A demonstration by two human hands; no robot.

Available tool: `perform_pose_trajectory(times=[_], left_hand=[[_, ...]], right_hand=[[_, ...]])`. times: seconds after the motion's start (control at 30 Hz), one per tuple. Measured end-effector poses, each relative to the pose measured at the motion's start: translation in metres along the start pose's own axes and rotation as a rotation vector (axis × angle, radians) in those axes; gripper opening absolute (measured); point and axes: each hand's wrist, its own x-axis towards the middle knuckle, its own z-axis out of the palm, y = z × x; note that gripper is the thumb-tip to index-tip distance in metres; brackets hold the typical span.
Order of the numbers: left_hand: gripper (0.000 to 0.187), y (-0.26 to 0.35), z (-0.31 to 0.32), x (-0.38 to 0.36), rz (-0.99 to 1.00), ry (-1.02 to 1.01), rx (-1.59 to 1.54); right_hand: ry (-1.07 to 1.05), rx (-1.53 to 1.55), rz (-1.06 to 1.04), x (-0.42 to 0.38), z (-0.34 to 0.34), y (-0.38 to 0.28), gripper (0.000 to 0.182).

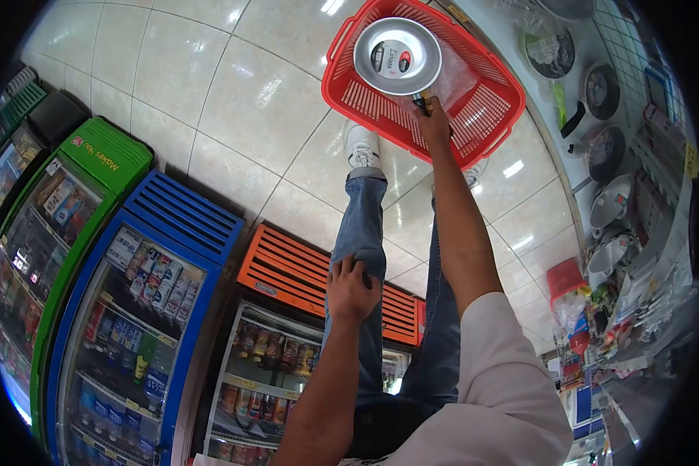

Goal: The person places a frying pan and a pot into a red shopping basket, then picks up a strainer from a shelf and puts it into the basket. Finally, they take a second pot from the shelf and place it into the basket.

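The right hand [435, 115] has its fingers wrapped around the dark handle of a steel pan [397, 56], held over a red basket [485, 109] on the tiled floor [233, 93] at 12 o'clock. The left hand [352, 289] rests flat on the person's jeans [363, 233], fingers spread and holding nothing. 3 drink coolers [140, 311] stand at 8 o'clock; more pans [602, 93] hang at 2 o'clock.
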Motion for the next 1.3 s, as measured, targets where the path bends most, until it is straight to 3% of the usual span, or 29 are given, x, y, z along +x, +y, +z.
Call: perform_pose_trajectory(times=[0.27,0.33,0.43,0.53,0.8,0.9,1.0,1.13,1.3], left_hand=[[0.034,0.005,-0.001,0.0,-0.01,0.009,-0.004],[0.034,0.004,0.001,0.0,0.008,0.032,-0.01],[0.035,0.004,0.001,0.0,0.003,0.028,-0.001],[0.035,0.008,-0.003,0.001,0.003,0.019,0.011],[0.038,0.007,-0.005,0.003,-0.026,-0.047,0.019],[0.037,0.008,-0.003,0.003,-0.007,0.016,0.022],[0.037,0.01,-0.009,0.004,0.006,0.027,-0.032],[0.031,0.012,-0.009,0.006,-0.003,0.062,-0.053],[0.033,0.015,-0.009,0.007,-0.033,0.055,-0.11]], right_hand=[[-0.018,-0.042,-0.023,-0.013,-0.005,-0.01,0.044],[0.167,-0.324,-0.123,-0.033,-0.009,-0.029,0.053],[0.151,-0.538,-0.217,-0.043,-0.01,-0.027,0.059],[0.103,-0.608,-0.179,-0.045,-0.013,-0.03,0.058],[0.101,-0.451,-0.236,-0.027,-0.036,-0.036,0.051],[0.267,-0.252,-0.377,-0.007,-0.069,-0.048,0.03],[0.305,-0.178,-0.522,0.011,-0.128,-0.077,0.025],[0.405,-0.229,-0.676,0.055,-0.2,-0.115,0.017],[0.569,-0.529,-0.873,0.109,-0.284,-0.186,0.024]])
